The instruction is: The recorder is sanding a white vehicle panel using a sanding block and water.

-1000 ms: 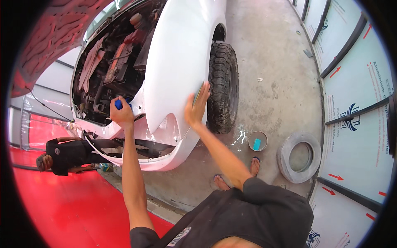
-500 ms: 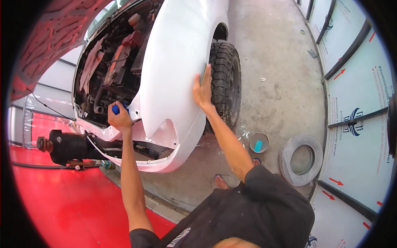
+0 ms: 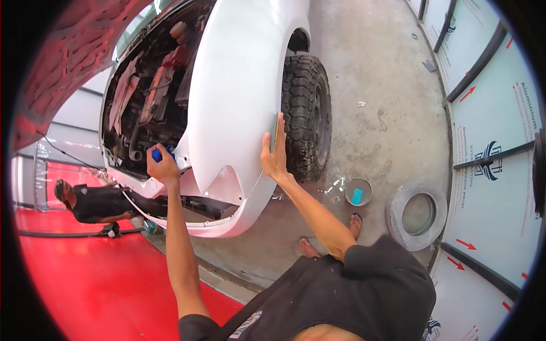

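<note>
My right hand [image 3: 274, 152] presses a thin sanding pad [image 3: 277, 129] with a yellowish edge against the side of the white fender [image 3: 236, 108], just in front of the wheel arch. Its fingers lie straight along the pad, the thumb spread to the left. At the front corner of the engine bay, my left hand [image 3: 162, 166] is closed around a blue object [image 3: 161, 152]. Its kind is unclear, since the fingers cover much of it. The treaded tire [image 3: 298, 116] stands right beside my right hand.
The engine bay [image 3: 151, 91] lies exposed under a raised red hood [image 3: 74, 51]. Behind the front bumper [image 3: 227, 226] is another person [image 3: 99, 203] in black. On the concrete floor are a round tub [image 3: 358, 183] with a turquoise piece in it and a grey tire [image 3: 393, 219]. Printed panels [image 3: 489, 193] form the right wall.
My right hand has slid toward me along the fender with the pad. My left hand stays at the corner. The other person has changed posture, and my right foot shows more.
</note>
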The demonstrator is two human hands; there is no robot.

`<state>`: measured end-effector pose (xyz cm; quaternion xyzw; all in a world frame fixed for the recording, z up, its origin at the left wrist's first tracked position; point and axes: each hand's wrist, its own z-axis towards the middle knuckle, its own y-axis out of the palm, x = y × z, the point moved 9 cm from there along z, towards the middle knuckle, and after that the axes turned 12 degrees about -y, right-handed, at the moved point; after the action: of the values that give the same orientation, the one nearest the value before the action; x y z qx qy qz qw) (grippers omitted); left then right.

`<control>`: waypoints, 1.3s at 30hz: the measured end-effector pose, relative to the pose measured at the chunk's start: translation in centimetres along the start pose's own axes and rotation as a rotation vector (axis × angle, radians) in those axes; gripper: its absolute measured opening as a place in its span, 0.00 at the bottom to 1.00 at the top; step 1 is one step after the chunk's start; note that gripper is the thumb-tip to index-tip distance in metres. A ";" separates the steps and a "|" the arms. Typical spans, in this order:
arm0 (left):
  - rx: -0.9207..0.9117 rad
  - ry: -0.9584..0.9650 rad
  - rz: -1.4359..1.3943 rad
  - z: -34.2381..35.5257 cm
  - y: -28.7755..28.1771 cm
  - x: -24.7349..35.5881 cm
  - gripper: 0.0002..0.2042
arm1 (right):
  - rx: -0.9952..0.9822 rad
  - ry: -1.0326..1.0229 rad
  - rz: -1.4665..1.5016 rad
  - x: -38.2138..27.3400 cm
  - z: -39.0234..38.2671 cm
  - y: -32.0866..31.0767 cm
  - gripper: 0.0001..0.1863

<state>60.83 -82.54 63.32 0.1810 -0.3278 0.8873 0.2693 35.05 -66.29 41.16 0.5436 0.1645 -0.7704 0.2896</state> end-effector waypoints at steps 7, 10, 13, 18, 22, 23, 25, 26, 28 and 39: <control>0.013 -0.001 -0.025 -0.2 0.3 0.8 0.10 | 0.037 -0.009 0.014 1.2 10.4 -1.9 0.37; 0.024 -0.003 0.003 0.2 -0.4 -0.8 0.10 | 0.020 -0.028 0.004 -0.3 -1.0 0.4 0.36; -0.011 -0.018 -0.002 0.1 0.4 -0.5 0.10 | 0.073 -0.010 0.021 0.6 1.5 0.1 0.36; 0.004 -0.008 -0.044 0.2 0.4 0.4 0.10 | 0.066 -0.008 0.095 0.3 10.0 -1.9 0.37; 0.032 0.034 0.018 0.4 -0.1 -0.3 0.10 | 0.073 -0.071 0.067 -0.1 0.4 0.6 0.38; 0.036 0.036 0.013 0.5 0.1 -0.1 0.10 | 0.104 -0.097 0.023 0.3 0.6 0.7 0.38; -0.002 0.012 -0.011 -0.1 0.9 0.4 0.10 | 0.114 -0.080 -0.014 1.5 3.5 -0.3 0.38; 0.004 0.020 -0.020 -0.3 1.0 0.9 0.10 | 0.098 -0.052 0.004 1.8 7.9 -1.5 0.38; 0.011 0.027 -0.013 -0.1 0.7 0.8 0.10 | 0.067 -0.019 0.053 1.2 10.5 -2.3 0.38; 0.001 0.040 -0.038 -0.1 0.7 0.8 0.09 | 0.051 -0.006 -0.023 1.9 5.4 -1.0 0.37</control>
<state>59.71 -82.64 63.29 0.1693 -0.3184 0.8856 0.2927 29.95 -69.14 41.27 0.5468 0.1503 -0.7792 0.2671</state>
